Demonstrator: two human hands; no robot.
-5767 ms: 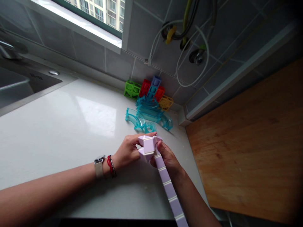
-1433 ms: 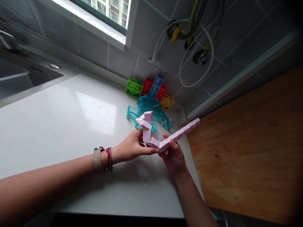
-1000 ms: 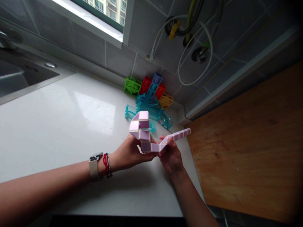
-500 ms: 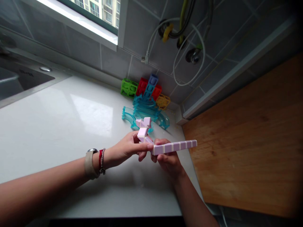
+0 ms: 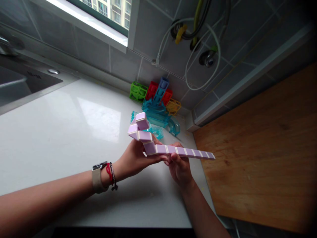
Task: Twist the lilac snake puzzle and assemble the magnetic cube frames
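A pink and white snake puzzle (image 5: 160, 149) of linked wedge segments is held above the counter, between my two hands. Its left end bends up into a folded cluster, while the rest runs straight out to the right. My left hand (image 5: 137, 157) is closed round it just below the folded part, thumb along the underside. Farther along the straight part, my right hand (image 5: 179, 165) grips it between thumb and fingers; some of those fingers are hidden behind the segments. A watch (image 5: 99, 177) and bracelets circle my left wrist.
Clear teal plastic track pieces (image 5: 156, 114) lie behind the hands on the white counter (image 5: 61, 142). Green blocks (image 5: 138, 92), red blocks and a yellow block (image 5: 173, 106) stand against the tiled wall. A sink (image 5: 22, 82) is at left, a wooden panel (image 5: 255, 148) at right.
The snake puzzle has turned: its folded end now sits farther left and higher, and more of its straight length shows. My left hand has rotated under it. The view has shifted slightly.
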